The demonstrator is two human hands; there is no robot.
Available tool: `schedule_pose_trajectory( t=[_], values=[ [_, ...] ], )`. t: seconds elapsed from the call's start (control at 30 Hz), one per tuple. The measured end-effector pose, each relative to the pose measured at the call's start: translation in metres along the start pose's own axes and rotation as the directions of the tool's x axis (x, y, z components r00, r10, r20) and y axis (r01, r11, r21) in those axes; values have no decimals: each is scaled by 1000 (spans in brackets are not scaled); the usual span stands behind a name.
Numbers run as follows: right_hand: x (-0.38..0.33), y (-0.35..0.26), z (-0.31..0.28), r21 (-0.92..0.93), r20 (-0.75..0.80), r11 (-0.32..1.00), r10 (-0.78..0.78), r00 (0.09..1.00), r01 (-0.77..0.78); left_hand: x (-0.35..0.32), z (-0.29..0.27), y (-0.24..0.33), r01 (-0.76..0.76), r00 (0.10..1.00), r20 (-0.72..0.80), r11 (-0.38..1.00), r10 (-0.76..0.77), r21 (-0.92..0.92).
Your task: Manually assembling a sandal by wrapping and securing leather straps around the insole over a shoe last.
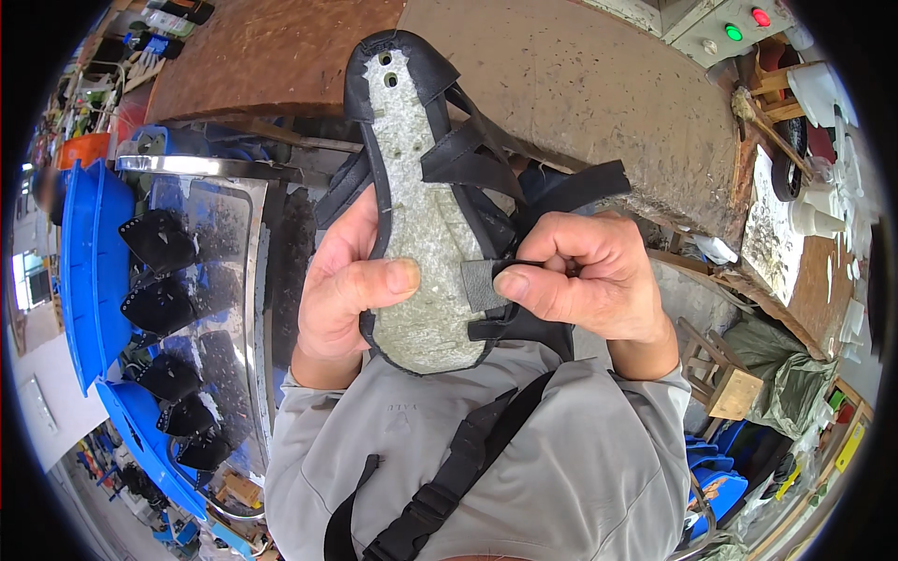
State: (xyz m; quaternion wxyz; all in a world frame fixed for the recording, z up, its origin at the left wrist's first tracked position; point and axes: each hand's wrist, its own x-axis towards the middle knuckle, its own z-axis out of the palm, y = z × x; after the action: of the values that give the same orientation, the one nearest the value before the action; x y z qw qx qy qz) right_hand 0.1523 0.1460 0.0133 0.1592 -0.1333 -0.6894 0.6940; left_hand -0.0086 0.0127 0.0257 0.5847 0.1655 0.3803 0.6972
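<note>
Both grips tight on sandal upper point(426, 215): L hand point(341, 280) w/ sole edge, R hand point(585, 276) pinching strap point(482, 283).

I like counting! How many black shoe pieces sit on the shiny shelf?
5 black shoe pieces line the shiny shelf at left; more may be hidden.

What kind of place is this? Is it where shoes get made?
Probably a shoe workshop. Both hands hold an unfinished sandal with black straps, more black shoe pieces lie lined up beside it, and a worn workbench stands ahead.
</note>
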Motion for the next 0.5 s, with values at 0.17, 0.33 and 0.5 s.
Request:
schedule_pose_trajectory(
  t=[0.17,0.33,0.5],
  values=[
    [4,-8,1,-64,7,994,89,996,-89,-3,-6,3,-37,997,69,987,26,156],
    [8,-6,7,-66,69,979,198,978,-194,-5,-4,-4,-90,994,71,978,78,186],
    [-8,39,22,-326,-305,792,-604,736,516,-7,-5,-1,-133,990,58,990,130,45]
  ],
)
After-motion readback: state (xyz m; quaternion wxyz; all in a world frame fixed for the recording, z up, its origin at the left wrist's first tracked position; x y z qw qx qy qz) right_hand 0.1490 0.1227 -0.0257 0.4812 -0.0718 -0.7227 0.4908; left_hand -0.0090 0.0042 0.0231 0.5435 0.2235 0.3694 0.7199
